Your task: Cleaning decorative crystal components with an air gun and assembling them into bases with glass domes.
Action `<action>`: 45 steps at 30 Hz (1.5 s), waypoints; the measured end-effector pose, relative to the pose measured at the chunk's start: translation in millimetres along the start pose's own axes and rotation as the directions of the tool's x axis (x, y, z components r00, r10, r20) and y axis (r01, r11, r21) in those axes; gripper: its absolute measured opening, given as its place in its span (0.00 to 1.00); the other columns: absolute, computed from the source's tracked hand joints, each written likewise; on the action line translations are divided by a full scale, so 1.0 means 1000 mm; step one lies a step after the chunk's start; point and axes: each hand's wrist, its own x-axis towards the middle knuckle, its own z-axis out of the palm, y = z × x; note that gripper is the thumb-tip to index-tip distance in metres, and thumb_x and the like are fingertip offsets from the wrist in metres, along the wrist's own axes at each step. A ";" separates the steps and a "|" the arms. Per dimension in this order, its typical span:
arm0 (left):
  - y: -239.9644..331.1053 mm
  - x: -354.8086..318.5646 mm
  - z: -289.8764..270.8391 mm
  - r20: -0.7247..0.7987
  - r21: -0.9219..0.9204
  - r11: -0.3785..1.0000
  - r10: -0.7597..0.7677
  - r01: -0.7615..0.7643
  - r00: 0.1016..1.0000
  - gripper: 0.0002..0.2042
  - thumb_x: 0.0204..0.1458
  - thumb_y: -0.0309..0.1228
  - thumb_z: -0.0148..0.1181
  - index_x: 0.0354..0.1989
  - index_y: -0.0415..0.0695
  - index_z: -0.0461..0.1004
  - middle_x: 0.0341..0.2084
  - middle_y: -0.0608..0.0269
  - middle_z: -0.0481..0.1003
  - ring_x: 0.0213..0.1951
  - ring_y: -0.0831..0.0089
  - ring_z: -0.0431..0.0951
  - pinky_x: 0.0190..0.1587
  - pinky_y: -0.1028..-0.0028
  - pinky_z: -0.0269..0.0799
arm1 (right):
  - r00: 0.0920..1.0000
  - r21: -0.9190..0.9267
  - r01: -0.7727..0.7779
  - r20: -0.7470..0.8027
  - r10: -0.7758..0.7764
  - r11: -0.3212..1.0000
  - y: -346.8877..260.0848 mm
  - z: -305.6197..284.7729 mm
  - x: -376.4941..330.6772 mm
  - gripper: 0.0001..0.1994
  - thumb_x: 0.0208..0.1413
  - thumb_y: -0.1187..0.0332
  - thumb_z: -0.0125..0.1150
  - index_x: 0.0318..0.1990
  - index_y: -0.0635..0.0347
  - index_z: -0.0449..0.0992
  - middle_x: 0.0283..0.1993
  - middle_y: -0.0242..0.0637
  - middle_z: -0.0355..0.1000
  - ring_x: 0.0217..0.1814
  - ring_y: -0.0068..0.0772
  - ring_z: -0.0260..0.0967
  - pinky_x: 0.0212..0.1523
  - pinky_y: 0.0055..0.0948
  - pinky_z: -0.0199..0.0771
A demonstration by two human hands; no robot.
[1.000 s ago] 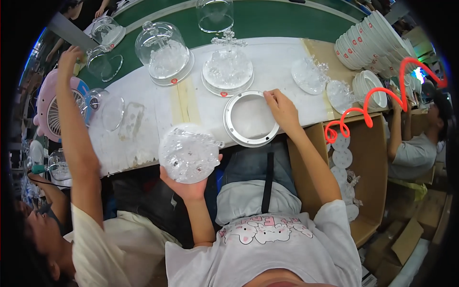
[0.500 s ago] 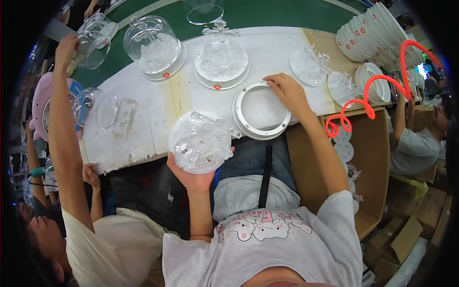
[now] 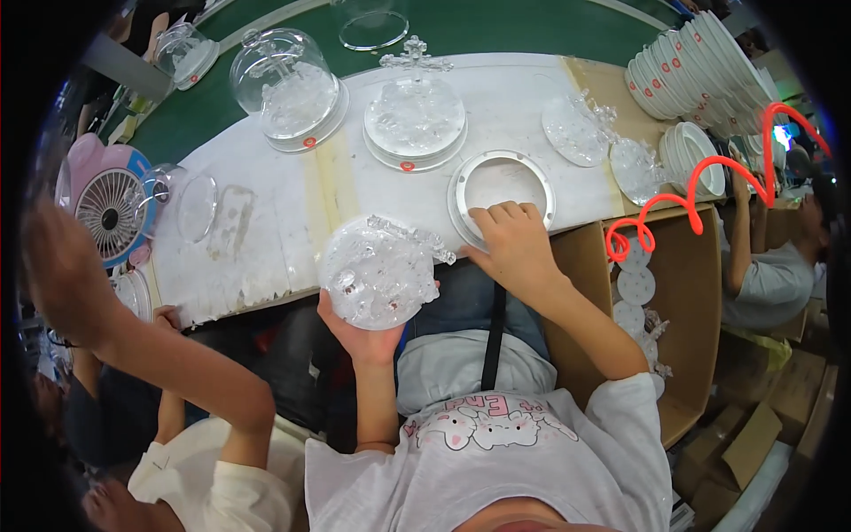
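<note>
Right now your left hand (image 3: pixel 368 341) carries the disc (image 3: pixel 377 279) from beneath, just over the worktop's (image 3: pixel 266 266) near edge. Its thumb grips the disc's left side and fingertips show at its right; the rest of those fingers are hidden under it. Bumpy clear pieces cover the disc's upper face, with a knobbly clear rod at its far right side.

Your right hand (image 3: pixel 517 248) is on the ring (image 3: pixel 505 156), which lies at the same near edge, right of the disc. Its fingers are close together and bent over the near rim; whether they pinch it or only rest there, you can't fairly tell, since your own hand covers the spot.

Toward the worktop's far edge, a clear cross (image 3: pixel 415 58) stands at a white base (image 3: pixel 415 161), with a domed piece (image 3: pixel 288 89) to its left. Two more discs lie toward the right end, near the stack (image 3: pixel 678 75) at the far right corner. A fan (image 3: pixel 110 217) stands by the left edge.
</note>
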 end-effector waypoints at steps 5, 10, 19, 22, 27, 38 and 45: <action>0.001 -0.001 -0.005 -0.013 0.002 1.000 -0.011 0.011 1.000 0.41 0.41 0.56 0.50 0.63 0.52 0.46 0.63 0.52 0.45 0.62 0.45 0.45 0.52 0.29 0.39 | 0.991 -0.071 -0.042 -0.127 0.033 0.997 0.028 -0.008 -0.020 0.11 0.42 0.77 0.52 0.35 0.55 0.72 0.41 0.35 0.69 0.56 0.42 0.59 0.55 0.50 0.51; -0.003 0.002 -0.005 0.018 -0.038 0.998 -0.056 0.056 0.998 0.33 0.46 0.54 0.43 0.59 0.49 0.56 0.58 0.57 0.57 0.58 0.54 0.57 0.57 0.45 0.51 | 0.996 -0.135 -0.012 -0.091 0.000 0.991 0.065 -0.018 -0.034 0.12 0.41 0.77 0.57 0.34 0.49 0.72 0.47 0.30 0.65 0.61 0.41 0.54 0.60 0.59 0.42; -0.022 0.011 0.002 0.035 -0.015 0.992 -0.126 0.126 0.991 0.33 0.47 0.54 0.42 0.60 0.47 0.55 0.58 0.56 0.57 0.58 0.56 0.57 0.58 0.54 0.52 | 0.959 -0.236 -0.101 -0.280 0.032 0.967 0.111 -0.033 -0.023 0.18 0.39 0.78 0.55 0.42 0.51 0.74 0.60 0.39 0.58 0.65 0.44 0.50 0.62 0.45 0.50; -0.032 0.019 0.014 0.092 -0.038 0.973 -0.224 0.228 0.970 0.33 0.48 0.54 0.42 0.60 0.47 0.54 0.58 0.55 0.57 0.59 0.55 0.57 0.59 0.53 0.52 | 0.999 0.636 -0.053 0.034 0.040 0.770 0.086 -0.057 -0.031 0.25 0.40 0.72 0.61 0.52 0.54 0.68 0.60 0.37 0.58 0.64 0.39 0.52 0.61 0.40 0.51; -0.058 0.041 0.038 0.250 -0.402 0.762 -0.443 0.508 0.861 0.37 0.46 0.57 0.44 0.62 0.48 0.50 0.60 0.52 0.52 0.60 0.50 0.52 0.58 0.40 0.43 | 0.992 0.784 -0.124 0.101 0.071 0.608 0.050 -0.092 -0.036 0.34 0.39 0.68 0.66 0.57 0.59 0.61 0.58 0.34 0.59 0.54 0.27 0.60 0.53 0.29 0.59; -0.091 0.077 0.078 0.431 0.078 0.851 -0.499 0.520 0.752 0.36 0.52 0.61 0.30 0.62 0.47 0.48 0.59 0.54 0.54 0.60 0.56 0.56 0.58 0.53 0.53 | 0.874 0.700 -0.252 -0.131 0.467 0.668 0.069 -0.105 -0.014 0.16 0.43 0.69 0.62 0.42 0.59 0.73 0.22 0.30 0.68 0.21 0.14 0.61 0.23 0.15 0.64; -0.071 0.093 0.045 0.619 0.785 -0.087 0.161 -0.613 0.769 0.33 0.47 0.39 0.60 0.60 0.40 0.54 0.56 0.52 0.60 0.55 0.62 0.63 0.56 0.65 0.57 | 0.766 0.732 -0.327 -0.165 0.621 0.597 0.096 -0.093 0.005 0.08 0.44 0.72 0.57 0.29 0.69 0.68 0.21 0.35 0.69 0.23 0.19 0.69 0.24 0.17 0.64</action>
